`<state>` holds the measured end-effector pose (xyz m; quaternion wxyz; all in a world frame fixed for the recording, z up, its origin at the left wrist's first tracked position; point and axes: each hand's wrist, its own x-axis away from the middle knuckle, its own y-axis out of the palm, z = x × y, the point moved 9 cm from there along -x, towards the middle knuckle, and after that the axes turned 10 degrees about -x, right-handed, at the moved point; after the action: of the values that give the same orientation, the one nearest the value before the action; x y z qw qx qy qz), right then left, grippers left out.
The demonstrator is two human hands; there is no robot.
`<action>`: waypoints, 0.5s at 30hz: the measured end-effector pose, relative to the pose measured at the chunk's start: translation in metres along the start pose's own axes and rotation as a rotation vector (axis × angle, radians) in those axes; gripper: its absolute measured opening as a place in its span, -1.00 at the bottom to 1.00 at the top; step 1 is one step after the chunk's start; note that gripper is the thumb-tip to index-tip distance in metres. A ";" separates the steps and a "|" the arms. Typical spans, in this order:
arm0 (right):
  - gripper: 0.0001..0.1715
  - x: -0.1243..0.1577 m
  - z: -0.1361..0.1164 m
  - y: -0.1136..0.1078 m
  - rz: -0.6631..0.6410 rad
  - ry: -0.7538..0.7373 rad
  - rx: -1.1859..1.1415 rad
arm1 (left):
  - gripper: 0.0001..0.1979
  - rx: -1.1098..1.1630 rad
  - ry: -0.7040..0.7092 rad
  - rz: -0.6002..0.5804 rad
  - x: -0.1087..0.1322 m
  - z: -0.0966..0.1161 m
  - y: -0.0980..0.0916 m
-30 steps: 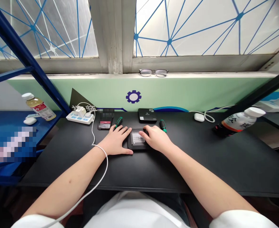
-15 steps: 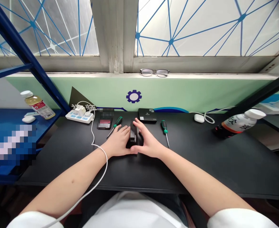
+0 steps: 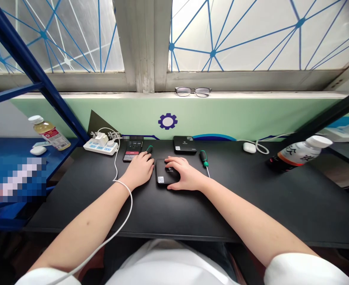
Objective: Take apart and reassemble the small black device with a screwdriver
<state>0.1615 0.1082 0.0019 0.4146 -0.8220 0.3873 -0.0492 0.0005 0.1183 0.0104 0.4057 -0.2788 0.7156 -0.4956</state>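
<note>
A flat black box (image 3: 161, 172) with a white label at its near left corner lies on the desk in front of me. My right hand (image 3: 187, 174) spans its right part, fingers over the far side and thumb at the near edge. Just left of the box, my left hand (image 3: 139, 169) rests palm down with fingers stretched out, apart from the box. Beyond those fingers the green handle of a screwdriver (image 3: 149, 149) shows; the rest of it is hidden under the hand. A second green-handled screwdriver (image 3: 204, 157) lies beyond my right wrist.
Another black box (image 3: 185, 149) lies near the wall. Left of it are a phone (image 3: 132, 152) and a white power strip (image 3: 100, 147). A white cable (image 3: 130, 211) crosses my left forearm. White earbud case (image 3: 249, 147) and a dark bottle (image 3: 299, 154) stand right; glasses (image 3: 193, 92) rest on the sill.
The black box went from standing on edge between both hands to lying flat. My left hand came off it and moved left; my right hand stayed on it.
</note>
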 end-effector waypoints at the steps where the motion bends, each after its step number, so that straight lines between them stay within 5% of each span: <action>1: -0.24 0.000 0.001 0.001 0.000 -0.008 -0.009 | -0.71 -0.003 -0.006 0.015 -0.001 0.000 0.002; 6: -0.36 -0.004 0.007 0.003 0.078 -0.063 0.089 | -0.65 0.007 -0.081 0.081 -0.002 -0.006 0.009; 10: -0.36 -0.010 0.014 -0.002 0.162 0.070 0.286 | -0.64 0.068 -0.117 0.157 -0.001 -0.009 0.002; 15: -0.36 -0.015 0.012 0.003 0.119 0.159 0.382 | -0.70 0.134 -0.093 0.179 -0.001 0.001 -0.011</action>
<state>0.1543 0.1254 -0.0045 0.5332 -0.6975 0.4504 -0.1620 0.0020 0.1151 0.0206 0.4989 -0.2089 0.6833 -0.4905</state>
